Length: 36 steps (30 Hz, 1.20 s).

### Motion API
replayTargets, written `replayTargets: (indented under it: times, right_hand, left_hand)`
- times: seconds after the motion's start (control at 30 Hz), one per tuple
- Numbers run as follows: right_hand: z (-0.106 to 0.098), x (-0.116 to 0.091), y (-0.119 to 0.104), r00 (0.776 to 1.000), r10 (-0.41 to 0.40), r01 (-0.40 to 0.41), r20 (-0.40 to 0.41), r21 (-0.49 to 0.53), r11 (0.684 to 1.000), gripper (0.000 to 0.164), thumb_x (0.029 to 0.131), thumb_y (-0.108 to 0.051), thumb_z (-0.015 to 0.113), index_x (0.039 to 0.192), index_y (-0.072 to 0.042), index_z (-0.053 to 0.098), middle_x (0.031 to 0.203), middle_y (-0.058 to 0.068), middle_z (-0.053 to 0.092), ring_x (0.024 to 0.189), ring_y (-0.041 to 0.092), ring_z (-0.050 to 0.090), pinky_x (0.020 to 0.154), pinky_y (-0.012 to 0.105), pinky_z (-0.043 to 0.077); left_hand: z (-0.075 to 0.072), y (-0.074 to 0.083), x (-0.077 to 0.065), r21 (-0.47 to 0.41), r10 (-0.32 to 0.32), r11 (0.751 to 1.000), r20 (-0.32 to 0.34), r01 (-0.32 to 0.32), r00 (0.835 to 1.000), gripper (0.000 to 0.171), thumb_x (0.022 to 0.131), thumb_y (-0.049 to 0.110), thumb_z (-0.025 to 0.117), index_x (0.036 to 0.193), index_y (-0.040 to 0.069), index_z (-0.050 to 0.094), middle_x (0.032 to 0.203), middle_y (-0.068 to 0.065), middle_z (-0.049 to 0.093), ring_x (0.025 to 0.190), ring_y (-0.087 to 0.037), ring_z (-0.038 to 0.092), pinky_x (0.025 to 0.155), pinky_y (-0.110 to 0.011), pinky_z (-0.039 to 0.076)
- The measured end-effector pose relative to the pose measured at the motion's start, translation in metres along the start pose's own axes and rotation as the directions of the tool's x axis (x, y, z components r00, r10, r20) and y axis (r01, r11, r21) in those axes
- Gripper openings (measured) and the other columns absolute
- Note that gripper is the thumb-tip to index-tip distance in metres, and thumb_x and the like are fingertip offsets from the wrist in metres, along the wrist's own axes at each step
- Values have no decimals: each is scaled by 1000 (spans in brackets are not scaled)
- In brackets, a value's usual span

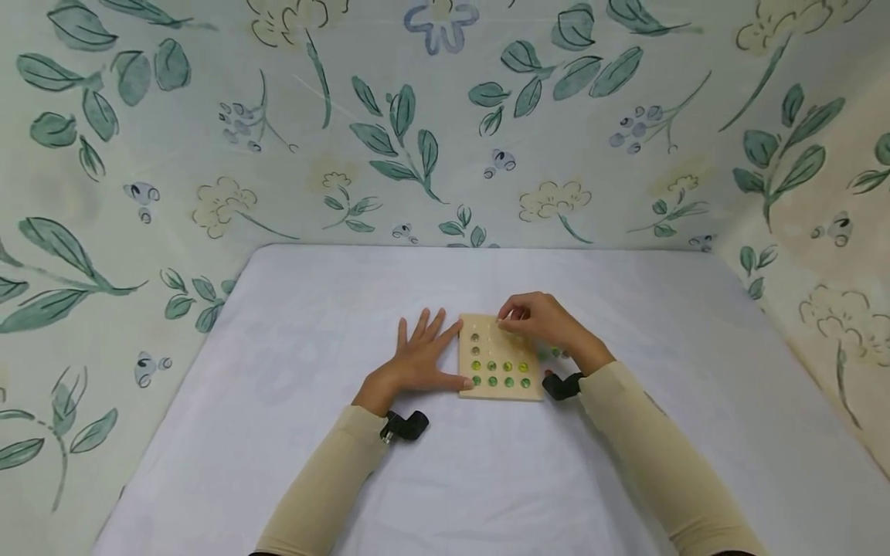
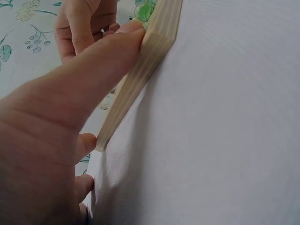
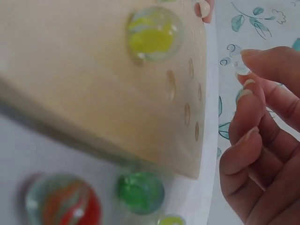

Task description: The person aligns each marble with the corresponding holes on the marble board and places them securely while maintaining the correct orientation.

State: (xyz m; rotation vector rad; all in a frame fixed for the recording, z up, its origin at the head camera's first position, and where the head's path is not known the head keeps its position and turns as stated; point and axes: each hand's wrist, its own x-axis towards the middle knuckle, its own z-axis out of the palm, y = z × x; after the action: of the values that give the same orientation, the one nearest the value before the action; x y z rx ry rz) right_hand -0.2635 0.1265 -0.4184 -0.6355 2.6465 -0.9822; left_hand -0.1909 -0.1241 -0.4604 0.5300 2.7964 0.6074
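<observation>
A square wooden board (image 1: 466,359) with rows of round hollows lies on the cloth. Green marbles (image 1: 509,381) fill its nearest row and yellow marbles (image 1: 507,367) the one behind, with two more marbles (image 1: 475,350) farther up the left column. My left hand (image 1: 417,359) is spread at the board's left side, its thumb (image 2: 117,40) along the near corner beside a green marble (image 2: 145,10). Over the board's far part, my right hand (image 1: 545,318) pinches a clear marble (image 3: 240,64) between thumb and forefinger, the other fingers curled.
Loose marbles lie on the cloth just right of the board, partly under my right wrist: a red-orange one (image 3: 65,201), a green one (image 3: 140,192) and a yellow one (image 3: 172,220). White cloth (image 1: 313,309) covers the table, and a leaf-patterned backdrop (image 1: 431,116) rises behind it.
</observation>
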Motion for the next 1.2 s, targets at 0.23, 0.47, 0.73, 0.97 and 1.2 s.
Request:
replayTargets:
  times: [0.23, 0.47, 0.73, 0.97, 1.2]
  right_hand:
    - [6, 12, -8, 998, -11, 9, 65, 28, 1000, 11, 89, -24, 70, 95, -15, 71, 78, 3, 59, 70, 18, 52, 60, 27, 44]
    - [7, 21, -14, 993, -23, 20, 118, 28, 999, 11, 90, -23, 69, 98, -15, 71, 82, 4, 62, 71, 19, 54, 62, 28, 46]
    - [11, 30, -12, 984, -15, 11, 180, 25, 1000, 10, 92, -21, 67, 99, -15, 71, 81, 4, 63, 72, 18, 55, 65, 27, 47]
    - [12, 33, -13, 978, -9, 3, 207, 30, 1000, 11, 93, -21, 66, 100, -14, 70, 79, 4, 64, 67, 17, 56, 61, 27, 47]
    - [11, 35, -18, 976, 16, -16, 218, 2, 1000, 9, 92, -20, 67, 98, -14, 70, 78, 4, 63, 67, 17, 55, 59, 25, 46]
  left_hand:
    - [0, 0, 1, 16, -3, 1000, 13, 3, 1000, 108, 72, 78, 59, 156, 30, 12, 162, -6, -3, 146, -30, -14, 109, -60, -16]
    - [2, -2, 3, 26, -4, 1000, 18, 4, 1000, 109, 72, 80, 58, 156, 32, 9, 162, -5, -5, 146, -30, -16, 109, -60, -16]
    - [2, -2, 2, 9, -4, 1000, 21, 4, 1000, 109, 71, 80, 58, 156, 31, 10, 162, -5, -4, 146, -30, -15, 109, -61, -16]
    - [1, 0, 0, -10, 6, 1000, 18, -5, 1000, 108, 72, 79, 59, 156, 30, 12, 162, -6, -3, 146, -30, -15, 109, -61, -16]
    - [0, 0, 0, 0, 8, 1000, 6, -8, 1000, 108, 72, 77, 61, 156, 29, 13, 162, -6, -3, 146, -31, -14, 109, -61, -15]
